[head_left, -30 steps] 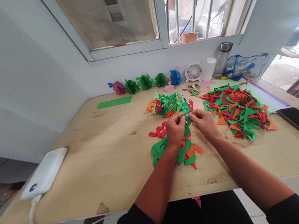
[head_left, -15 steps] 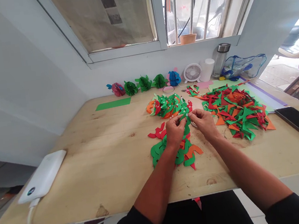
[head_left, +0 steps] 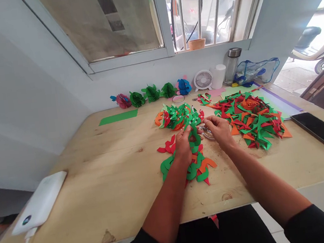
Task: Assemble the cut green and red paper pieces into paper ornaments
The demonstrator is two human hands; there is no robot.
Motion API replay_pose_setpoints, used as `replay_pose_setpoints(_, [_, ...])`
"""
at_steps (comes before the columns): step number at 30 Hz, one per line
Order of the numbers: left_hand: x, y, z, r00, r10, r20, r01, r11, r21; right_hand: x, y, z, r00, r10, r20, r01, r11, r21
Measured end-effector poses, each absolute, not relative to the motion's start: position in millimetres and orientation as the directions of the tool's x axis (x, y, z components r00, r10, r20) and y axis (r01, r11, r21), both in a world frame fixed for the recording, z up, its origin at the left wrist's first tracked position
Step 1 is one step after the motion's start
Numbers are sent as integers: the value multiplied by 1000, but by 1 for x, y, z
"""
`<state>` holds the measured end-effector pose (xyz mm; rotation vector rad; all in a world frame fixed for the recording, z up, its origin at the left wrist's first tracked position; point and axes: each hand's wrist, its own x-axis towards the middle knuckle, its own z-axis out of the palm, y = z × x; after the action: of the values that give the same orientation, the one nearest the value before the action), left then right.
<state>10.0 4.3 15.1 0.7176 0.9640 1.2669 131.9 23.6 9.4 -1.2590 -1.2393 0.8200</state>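
My left hand [head_left: 183, 144] is closed in a pinch on a curved green paper piece [head_left: 194, 136], held upright over the table. Just to its right, my right hand [head_left: 218, 130] is also closed, its fingertips around something small and thin that I cannot make out. A clear ring, perhaps a tape roll [head_left: 207, 133], lies by the right fingertips. Beneath and in front of the left hand is a heap of curved green, red and orange paper cutouts [head_left: 167, 166]. Behind the hands stands a row of similar cutouts [head_left: 176, 116] with small white patches on them.
Paper scraps [head_left: 256, 116] are piled on the right, beside a phone [head_left: 322, 131]. Along the wall stand folded paper figures [head_left: 151, 94], a small fan [head_left: 203, 80] and a bottle [head_left: 232, 65]. A green strip [head_left: 118, 117] and a white power bank [head_left: 40, 201] lie left.
My right hand has drawn away from the green paper piece, leaving a gap between the hands. The left hand still holds the piece, now tilted more upright. The view has shifted slightly right.
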Motion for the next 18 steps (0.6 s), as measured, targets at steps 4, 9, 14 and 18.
replay_pose_setpoints(4, [9, 5, 15, 43, 976, -213, -485, 206, 850, 131, 23, 8, 139, 977, 162, 159, 139, -977])
replay_pose_setpoints(9, [10, 7, 14, 6, 972, -233, -486, 207, 849, 130, 23, 5, 113, 987, 115, 211, 89, -973])
replay_pose_setpoints(14, [10, 8, 12, -49, 976, -211, -446, 167, 879, 130, 25, 2, 106, 985, 132, 178, 112, -978])
replay_pose_setpoints(18, [8, 11, 10, -113, 972, -204, -455, 132, 880, 132, 26, 5, 169, 966, 194, 153, 169, -974])
